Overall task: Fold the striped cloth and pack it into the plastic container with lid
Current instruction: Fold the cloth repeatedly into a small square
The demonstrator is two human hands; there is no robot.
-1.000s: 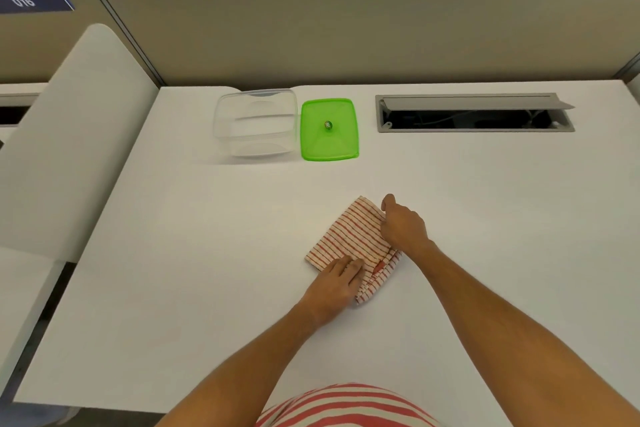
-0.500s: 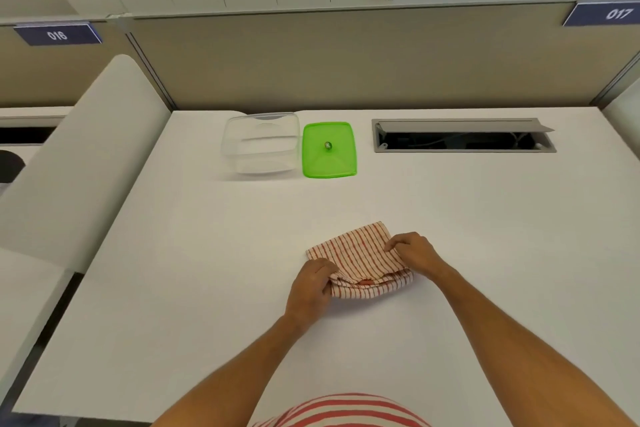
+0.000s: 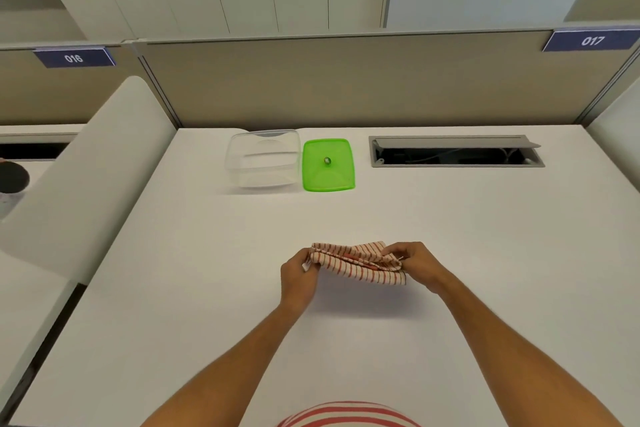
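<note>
The red-and-white striped cloth is folded into a small thick bundle and held just above the white desk, near its middle. My left hand grips the bundle's left end. My right hand pinches its right end. Far behind it, the clear plastic container stands open and empty. Its green lid lies flat on the desk just to the container's right, knob up.
A grey cable hatch is open in the desk at the back right. A beige partition closes off the far edge. A white side panel slopes along the left edge of the desk.
The cloth was lying flat under my hands; both hands have since gripped its ends, gathered it into a thicker bundle and lifted it off the desk. The camera view has tilted up.
</note>
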